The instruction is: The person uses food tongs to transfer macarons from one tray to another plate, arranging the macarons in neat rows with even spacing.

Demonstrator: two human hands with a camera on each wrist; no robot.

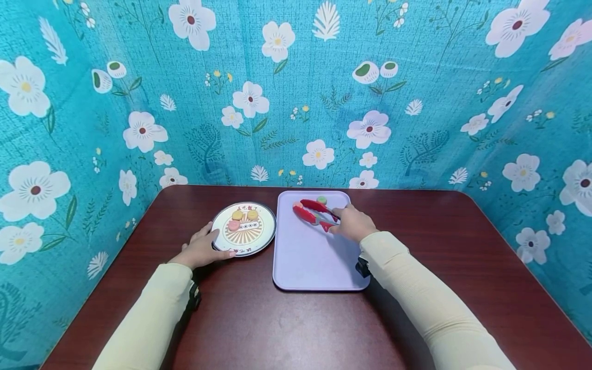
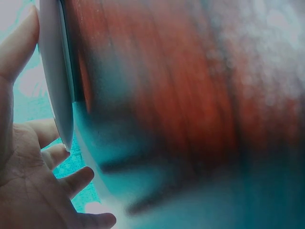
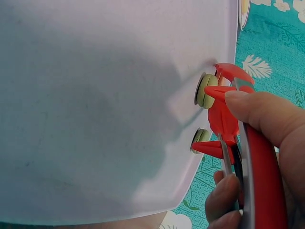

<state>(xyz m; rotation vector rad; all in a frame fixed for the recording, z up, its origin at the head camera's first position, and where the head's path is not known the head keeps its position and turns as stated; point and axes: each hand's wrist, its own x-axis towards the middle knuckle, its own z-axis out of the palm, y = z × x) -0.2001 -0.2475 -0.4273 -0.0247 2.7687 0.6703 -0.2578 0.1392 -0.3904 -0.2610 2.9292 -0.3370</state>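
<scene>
My right hand [image 1: 353,223] grips red tongs [image 1: 309,215] shaped like claws over the upper part of a lilac tray [image 1: 312,262]. A pink macaron [image 1: 297,205] shows at the tips of the tongs. One green macaron [image 1: 321,199] lies by the tray's far edge; another green macaron [image 3: 207,90] is beside the tongs in the right wrist view. On the left, my left hand [image 1: 202,249] touches the rim of a round white plate [image 1: 259,241], thumb at the near side and fingers spread along the left. The plate bears two yellowish macarons [image 1: 245,215] and a pink macaron [image 1: 233,225].
Plate and tray stand close together on a dark reddish-brown table [image 1: 259,324]. A blue flowered cloth [image 1: 287,128] hangs behind the table and along both sides. Dark wrist straps [image 1: 363,267] sit at the sleeve ends.
</scene>
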